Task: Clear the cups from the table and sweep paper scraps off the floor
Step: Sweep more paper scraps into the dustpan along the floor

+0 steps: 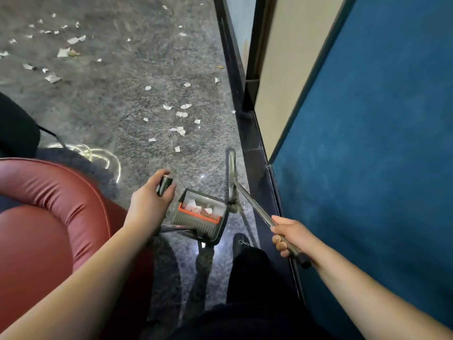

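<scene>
Both hands are busy: my left hand (149,202) grips the dustpan (199,214) handle, my right hand (291,235) grasps the broom (250,201) shaft, which slants forward-left from it; the nearest paper scraps (180,130) lie on the floor (122,99) ahead, beyond both hands, nearer the broom head; a few sit inside the dustpan.

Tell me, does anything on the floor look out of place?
Yes. Torn white paper scraps lie scattered over the grey floor, ahead of the dustpan. A few already sit inside it.
</scene>
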`<action>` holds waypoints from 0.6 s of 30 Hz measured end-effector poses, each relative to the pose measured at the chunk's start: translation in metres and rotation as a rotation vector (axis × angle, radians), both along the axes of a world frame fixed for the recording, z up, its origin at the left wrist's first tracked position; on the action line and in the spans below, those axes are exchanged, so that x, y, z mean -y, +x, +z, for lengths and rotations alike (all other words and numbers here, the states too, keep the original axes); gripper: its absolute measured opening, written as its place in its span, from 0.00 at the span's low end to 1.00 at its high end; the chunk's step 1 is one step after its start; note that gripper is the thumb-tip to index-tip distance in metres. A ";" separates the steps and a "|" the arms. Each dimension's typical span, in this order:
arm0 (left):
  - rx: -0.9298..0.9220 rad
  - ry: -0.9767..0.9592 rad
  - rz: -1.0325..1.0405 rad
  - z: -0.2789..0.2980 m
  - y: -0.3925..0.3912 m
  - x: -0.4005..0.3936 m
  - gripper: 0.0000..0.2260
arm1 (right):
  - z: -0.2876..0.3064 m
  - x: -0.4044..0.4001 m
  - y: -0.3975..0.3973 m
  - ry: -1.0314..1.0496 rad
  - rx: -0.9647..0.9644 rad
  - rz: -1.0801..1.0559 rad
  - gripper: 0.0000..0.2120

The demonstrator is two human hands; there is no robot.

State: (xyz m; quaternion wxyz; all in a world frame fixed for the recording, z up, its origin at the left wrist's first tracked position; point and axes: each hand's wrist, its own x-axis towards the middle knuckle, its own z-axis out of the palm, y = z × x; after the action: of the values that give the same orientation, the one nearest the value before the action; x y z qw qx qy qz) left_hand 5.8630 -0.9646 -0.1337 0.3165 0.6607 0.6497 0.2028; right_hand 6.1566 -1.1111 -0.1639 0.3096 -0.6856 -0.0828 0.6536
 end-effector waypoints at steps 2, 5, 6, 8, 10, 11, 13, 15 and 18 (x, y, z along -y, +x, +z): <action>-0.011 -0.004 0.038 -0.003 0.004 -0.027 0.14 | -0.003 -0.038 0.013 0.010 0.000 0.058 0.27; -0.008 -0.005 0.109 -0.004 0.014 -0.076 0.15 | -0.008 -0.104 0.032 0.009 0.005 0.154 0.28; -0.010 -0.014 0.132 -0.003 0.016 -0.090 0.15 | -0.007 -0.124 0.037 0.008 0.008 0.178 0.29; -0.006 -0.017 0.179 -0.002 0.018 -0.116 0.15 | -0.003 -0.162 0.044 0.016 -0.009 0.232 0.28; -0.012 -0.010 0.217 -0.001 0.017 -0.140 0.14 | -0.001 -0.197 0.049 0.021 -0.018 0.281 0.27; -0.013 -0.005 0.233 0.001 0.016 -0.151 0.14 | 0.000 -0.213 0.051 0.022 -0.014 0.299 0.27; -0.014 -0.005 0.261 0.002 0.010 -0.168 0.13 | 0.000 -0.240 0.052 0.019 0.001 0.337 0.27; -0.016 -0.027 0.289 0.003 0.003 -0.186 0.14 | -0.003 -0.268 0.052 0.012 0.008 0.371 0.27; -0.022 -0.048 0.311 0.002 -0.007 -0.217 0.13 | -0.009 -0.310 0.047 0.005 0.002 0.413 0.25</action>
State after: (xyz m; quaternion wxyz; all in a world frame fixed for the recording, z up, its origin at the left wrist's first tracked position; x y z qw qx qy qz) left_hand 5.8555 -0.7475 -0.1318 0.2897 0.5466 0.7524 0.2263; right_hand 6.2037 -0.8013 -0.1728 0.1708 -0.6542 -0.2235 0.7021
